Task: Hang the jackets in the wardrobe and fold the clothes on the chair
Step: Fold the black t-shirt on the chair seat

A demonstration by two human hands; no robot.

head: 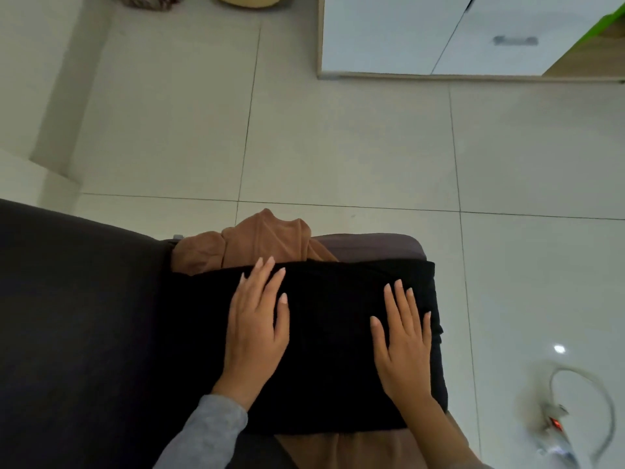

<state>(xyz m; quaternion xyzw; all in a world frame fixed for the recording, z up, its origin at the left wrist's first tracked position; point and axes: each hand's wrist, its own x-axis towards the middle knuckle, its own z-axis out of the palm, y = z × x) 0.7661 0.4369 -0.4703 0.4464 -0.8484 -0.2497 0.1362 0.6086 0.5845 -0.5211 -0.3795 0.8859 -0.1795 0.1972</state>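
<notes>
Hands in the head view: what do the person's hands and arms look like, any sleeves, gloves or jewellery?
No gloves on either. The left hand comes out of a grey long sleeve that ends at the wrist. The right hand has no sleeve in view: the right forearm is uncovered down to the frame edge. The fingernails are longish and pale. No ring, watch or bracelet shows.
</notes>
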